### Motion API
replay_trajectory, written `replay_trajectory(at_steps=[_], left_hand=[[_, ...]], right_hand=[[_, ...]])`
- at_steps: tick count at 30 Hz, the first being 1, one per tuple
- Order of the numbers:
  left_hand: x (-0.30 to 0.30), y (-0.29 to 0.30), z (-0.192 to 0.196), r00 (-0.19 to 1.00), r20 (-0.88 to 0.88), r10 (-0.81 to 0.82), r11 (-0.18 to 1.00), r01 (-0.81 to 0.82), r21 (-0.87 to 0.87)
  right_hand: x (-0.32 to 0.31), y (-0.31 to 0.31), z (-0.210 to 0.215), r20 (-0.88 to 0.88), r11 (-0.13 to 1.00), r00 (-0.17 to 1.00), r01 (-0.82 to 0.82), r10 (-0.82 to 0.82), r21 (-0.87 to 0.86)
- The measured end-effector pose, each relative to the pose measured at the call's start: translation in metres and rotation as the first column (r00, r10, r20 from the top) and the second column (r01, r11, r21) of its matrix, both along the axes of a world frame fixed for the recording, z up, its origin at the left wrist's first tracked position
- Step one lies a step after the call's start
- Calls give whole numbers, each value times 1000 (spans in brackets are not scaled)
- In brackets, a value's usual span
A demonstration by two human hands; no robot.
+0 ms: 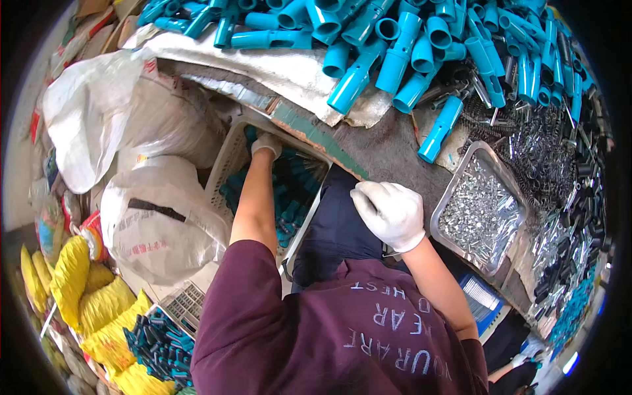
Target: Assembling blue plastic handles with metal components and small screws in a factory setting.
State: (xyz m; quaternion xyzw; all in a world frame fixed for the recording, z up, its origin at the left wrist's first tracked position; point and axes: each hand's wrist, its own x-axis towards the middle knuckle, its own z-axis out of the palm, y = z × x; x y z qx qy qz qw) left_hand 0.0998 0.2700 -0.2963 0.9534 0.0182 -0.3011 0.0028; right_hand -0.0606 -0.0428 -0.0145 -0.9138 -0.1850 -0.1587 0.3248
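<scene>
I see the left hand [266,145] at the crate's [220,164] far end, among teal tubes [289,210]; grip hidden, can't tell. Right hand [390,210] loosely curled, nothing visible in it, near bench [309,131] front edge. I'd keep that wrist off the crate rim.

The left hand [266,144] is at 11 o'clock, its arm [255,204] outstretched; the right hand [390,212] curls at 3 o'clock.

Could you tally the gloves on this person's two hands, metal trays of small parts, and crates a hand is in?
White gloves, on left hand and right hand: 2
Metal tray: 1
Crate: 1
Total: 4
</scene>
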Motion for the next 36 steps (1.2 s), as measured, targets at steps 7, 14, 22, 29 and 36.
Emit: replay_trajectory(at_steps=[7,14,22,29,36], left_hand=[[11,-5,-44,893,-149,-424,693,426,582],[2,16,-56,951,-163,-263,782,310,541],[-35,-14,25,721,-648,244,910,60,409],[-107,31,4,760,-509,405,913,-306,270],[-152,-11,-14,884,-380,272,949,-311,-44]], right_hand=[[5,0,-3,18,996,1000,23,-21,-89],[5,1,-7,47,989,999,32,-26,-148],[2,-1,-10,79,992,996,51,-42,-118],[2,13,-3,132,998,991,39,-32,-47],[-3,-2,-10,107,996,993,51,-44,-69]])
